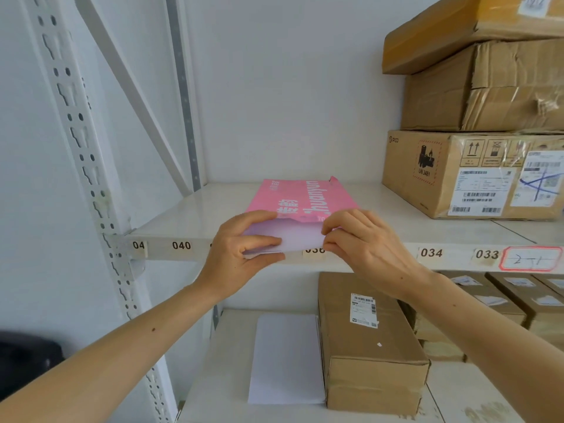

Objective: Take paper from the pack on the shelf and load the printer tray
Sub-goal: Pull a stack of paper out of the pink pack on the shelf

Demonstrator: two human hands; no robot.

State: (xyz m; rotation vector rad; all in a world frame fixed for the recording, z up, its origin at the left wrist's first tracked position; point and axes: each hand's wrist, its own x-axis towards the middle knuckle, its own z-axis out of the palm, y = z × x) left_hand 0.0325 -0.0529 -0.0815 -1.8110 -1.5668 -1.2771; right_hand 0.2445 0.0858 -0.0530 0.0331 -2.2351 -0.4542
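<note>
A pink paper pack (302, 198) lies flat on the upper white shelf (189, 215), its open end toward me. A wad of white sheets (293, 235) sticks out of that end over the shelf's front edge. My left hand (244, 244) grips the left side of the sheets, thumb on top, fingers beneath. My right hand (363, 239) pinches their right corner at the pack's mouth. A separate stack of white paper (285, 358) rests on the lower shelf. No printer tray is in view.
Taped cardboard boxes (476, 175) are piled at the right of the upper shelf. A long brown box (369, 343) lies beside the lower paper stack, with several smaller boxes (494, 300) to its right. A perforated white upright (85, 166) stands at the left.
</note>
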